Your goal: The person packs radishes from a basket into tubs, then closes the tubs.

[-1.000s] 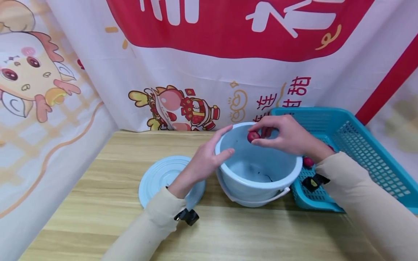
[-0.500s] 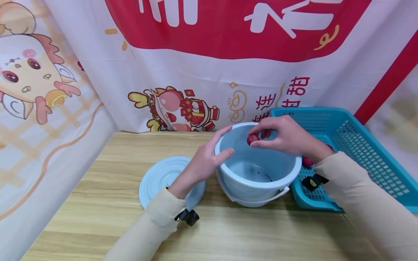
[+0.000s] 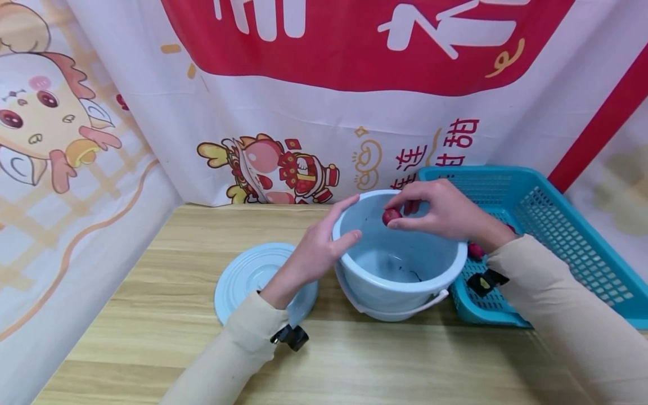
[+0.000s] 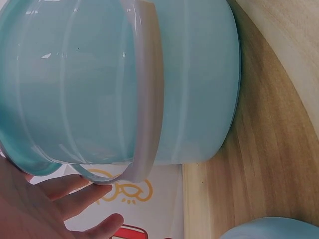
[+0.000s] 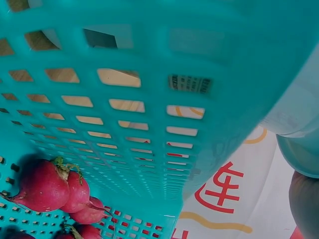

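Observation:
A light blue bucket point(image 3: 400, 292) stands on the wooden table with its mouth up; a few dark bits lie on its floor. My left hand point(image 3: 324, 242) holds its left rim, thumb over the inner side and fingers along the outer wall. In the left wrist view, the fingers of that hand point(image 4: 55, 199) spread beside the pale handle point(image 4: 149, 94). Over the bucket's mouth, my right hand point(image 3: 440, 211) pinches a small red radish point(image 3: 391, 216) between thumb and fingertips. More radishes point(image 5: 45, 186) with short green stems lie in a teal basket point(image 3: 572, 219), partly hidden by the right forearm.
The teal basket stands close against the bucket's right side. A round light blue lid point(image 3: 248, 275) lies flat on the table point(image 3: 152, 315) to the left, partly under the left forearm. A printed white and red cloth point(image 3: 304, 107) hangs behind.
The radish has dipped very slightly between the right fingertips. Both hands and the bucket otherwise keep their places.

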{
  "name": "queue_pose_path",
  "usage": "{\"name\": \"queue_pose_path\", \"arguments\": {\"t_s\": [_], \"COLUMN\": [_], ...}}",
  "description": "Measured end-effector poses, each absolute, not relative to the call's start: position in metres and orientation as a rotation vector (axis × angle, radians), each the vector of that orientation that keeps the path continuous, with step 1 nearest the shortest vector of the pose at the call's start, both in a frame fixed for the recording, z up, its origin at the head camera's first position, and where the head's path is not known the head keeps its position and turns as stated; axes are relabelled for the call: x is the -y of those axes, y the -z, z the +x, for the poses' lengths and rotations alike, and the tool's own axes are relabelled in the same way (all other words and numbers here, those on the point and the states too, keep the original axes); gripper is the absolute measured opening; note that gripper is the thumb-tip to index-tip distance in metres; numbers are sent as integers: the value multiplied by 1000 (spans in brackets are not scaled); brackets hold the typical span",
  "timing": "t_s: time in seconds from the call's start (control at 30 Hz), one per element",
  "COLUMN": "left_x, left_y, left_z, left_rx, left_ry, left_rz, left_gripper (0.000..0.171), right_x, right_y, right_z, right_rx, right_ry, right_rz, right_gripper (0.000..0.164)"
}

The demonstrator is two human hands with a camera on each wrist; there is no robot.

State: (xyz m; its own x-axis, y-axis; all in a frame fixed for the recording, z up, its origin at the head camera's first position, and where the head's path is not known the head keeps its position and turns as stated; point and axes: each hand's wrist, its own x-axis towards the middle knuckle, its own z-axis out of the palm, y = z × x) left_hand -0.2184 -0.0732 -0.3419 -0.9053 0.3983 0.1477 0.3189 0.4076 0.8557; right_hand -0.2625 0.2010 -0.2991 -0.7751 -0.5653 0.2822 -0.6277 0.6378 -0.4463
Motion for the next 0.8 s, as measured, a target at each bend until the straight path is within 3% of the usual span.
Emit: {"name": "queue_pose_path", "arguments": {"t_s": [0.5, 0.8], "left_x": [72, 71], "left_y": [342, 342], "left_z": [-218, -218], "left_rx": [-2567, -2569], "left_ry": [-1528, -1534], "left_rz": [638, 636], "left_gripper": [67, 66], "right_x": [-204, -216], "right_y": [300, 305], "right_z": [-261, -263], "right_rx": [2719, 2654], "right_ry": [-918, -1324], "right_rz": [991, 829], "right_gripper": [39, 29]}}
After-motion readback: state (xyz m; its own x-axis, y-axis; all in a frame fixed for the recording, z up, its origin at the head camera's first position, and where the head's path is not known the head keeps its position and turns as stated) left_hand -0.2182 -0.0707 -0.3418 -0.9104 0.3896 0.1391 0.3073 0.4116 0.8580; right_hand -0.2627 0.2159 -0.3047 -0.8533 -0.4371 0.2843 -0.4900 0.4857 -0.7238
